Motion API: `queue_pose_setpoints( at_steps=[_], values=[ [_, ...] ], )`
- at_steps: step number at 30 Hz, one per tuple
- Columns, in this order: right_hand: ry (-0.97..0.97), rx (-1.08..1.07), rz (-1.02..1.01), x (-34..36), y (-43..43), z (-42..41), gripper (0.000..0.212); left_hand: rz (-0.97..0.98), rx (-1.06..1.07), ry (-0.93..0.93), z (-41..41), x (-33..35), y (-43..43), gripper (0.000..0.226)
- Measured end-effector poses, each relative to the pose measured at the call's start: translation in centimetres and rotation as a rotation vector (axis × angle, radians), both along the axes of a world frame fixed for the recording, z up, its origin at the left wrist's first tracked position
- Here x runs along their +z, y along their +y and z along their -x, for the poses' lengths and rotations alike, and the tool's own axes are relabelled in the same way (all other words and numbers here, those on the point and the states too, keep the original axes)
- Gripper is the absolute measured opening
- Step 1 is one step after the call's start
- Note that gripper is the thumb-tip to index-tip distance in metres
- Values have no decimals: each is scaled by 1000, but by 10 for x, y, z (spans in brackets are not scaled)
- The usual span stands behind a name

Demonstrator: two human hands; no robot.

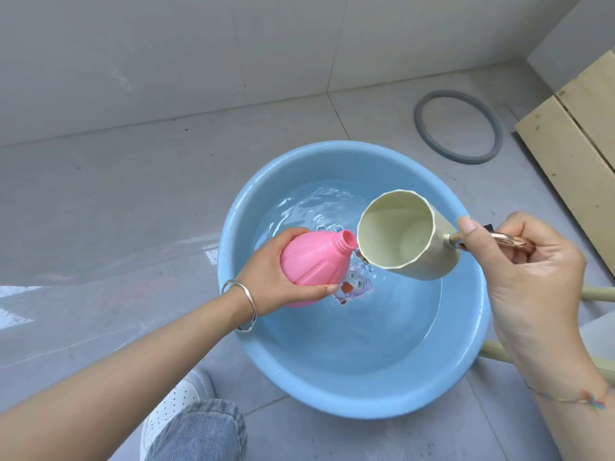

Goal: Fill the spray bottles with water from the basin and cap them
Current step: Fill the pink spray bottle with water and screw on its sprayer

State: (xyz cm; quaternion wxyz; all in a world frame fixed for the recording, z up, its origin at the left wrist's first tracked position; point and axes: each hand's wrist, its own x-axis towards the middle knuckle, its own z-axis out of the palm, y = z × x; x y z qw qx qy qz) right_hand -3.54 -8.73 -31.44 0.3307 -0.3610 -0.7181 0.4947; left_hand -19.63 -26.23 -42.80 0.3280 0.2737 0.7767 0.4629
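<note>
Over the left side of the round blue plastic basin (332,405), the left hand (266,282) grips the belly of the pink bulb-shaped plastic spray bottle (312,266). The bottle is uncapped, its long axis tilted so the neck points up and right. Above the basin's middle, the cream plastic cup (429,261) lies tipped, mouth leftward, rim just beside that neck. Over the basin's right rim, the right hand (532,281) pinches the cup's copper-coloured handle (492,239); pouring likely needs the lip above the opening.

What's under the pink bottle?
The basin of water, with a colourful picture on its bottom. The bottle and left hand cover part of that picture.
</note>
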Motion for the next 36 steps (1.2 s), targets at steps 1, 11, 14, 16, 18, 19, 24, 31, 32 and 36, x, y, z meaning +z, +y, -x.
queue_pose_setpoints(
  at_steps=[1,11,14,16,18,19,24,31,32,36],
  values=[
    [-15,-6,-13,0,0,0,52,-2,2,-1,0,0,0,80],
    [-58,53,-249,4,-1,3,42,13,-2,5,0,-1,0,83],
    [-77,65,-335,4,-1,3,43,15,-6,11,0,0,0,81],
    [-76,62,-368,4,0,2,43,10,-4,12,0,0,0,79],
    [-77,67,-392,4,-1,2,43,9,-2,6,0,0,0,80],
    [-75,70,-398,4,0,2,44,9,-3,3,0,0,0,81],
    [-73,82,-439,6,1,2,44,23,-11,17,0,-1,0,84],
    [-79,97,-506,7,2,4,44,18,-16,18,0,-1,0,83],
    [-79,97,-515,7,2,4,44,19,-15,18,-1,-1,0,83],
    [-80,105,-555,9,1,4,44,21,-19,22,0,-1,0,84]
  ],
)
